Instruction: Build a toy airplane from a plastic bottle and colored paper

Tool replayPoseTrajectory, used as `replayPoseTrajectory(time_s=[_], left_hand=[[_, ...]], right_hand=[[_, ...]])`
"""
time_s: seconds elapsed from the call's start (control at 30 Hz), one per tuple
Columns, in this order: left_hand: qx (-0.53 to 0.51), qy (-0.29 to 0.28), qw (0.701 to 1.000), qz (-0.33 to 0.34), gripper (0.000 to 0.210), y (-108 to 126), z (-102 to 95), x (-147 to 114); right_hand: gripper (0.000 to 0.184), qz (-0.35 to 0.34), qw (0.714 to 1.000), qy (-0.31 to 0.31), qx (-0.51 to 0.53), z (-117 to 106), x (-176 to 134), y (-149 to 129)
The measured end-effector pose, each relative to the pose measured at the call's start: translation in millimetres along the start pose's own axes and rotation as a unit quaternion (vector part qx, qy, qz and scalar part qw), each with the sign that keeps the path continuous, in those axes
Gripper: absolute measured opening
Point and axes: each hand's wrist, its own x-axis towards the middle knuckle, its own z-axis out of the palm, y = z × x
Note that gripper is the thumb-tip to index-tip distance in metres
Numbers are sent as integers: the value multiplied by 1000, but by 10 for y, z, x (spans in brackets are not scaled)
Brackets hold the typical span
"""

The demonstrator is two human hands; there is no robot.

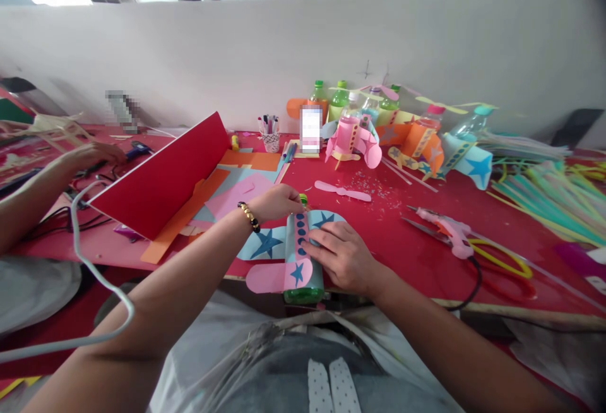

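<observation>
A green plastic bottle (304,296) dressed as an aeroplane lies before me at the table's front edge, its green cap (303,199) pointing away. Light blue paper wings with dark blue stars, a pink strip (300,236) of dark dots and a pink tail piece (269,276) cover it. My right hand (343,255) grips the bottle from the right, fingers across the paper. At the neck, my left hand (279,203) is closed in a pinch beside the cap; what its fingertips hold is hidden. Beyond the cap lies a pink paper propeller (343,191).
Finished bottle planes (353,138) stand along the wall. A glue gun (449,227) and yellow-handled scissors (502,257) lie right. Left are a red board (165,179), coloured paper (241,195) and another person's arm (42,189). A phone (311,129) stands near a pen cup (271,141).
</observation>
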Motion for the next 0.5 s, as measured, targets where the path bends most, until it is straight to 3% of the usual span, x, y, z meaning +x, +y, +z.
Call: replayPoseTrajectory(time_s=[0.5], left_hand=[[61, 29, 996, 52, 24, -12, 48, -27]], right_hand=[[28, -5, 1000, -27, 4, 7, 12, -11]])
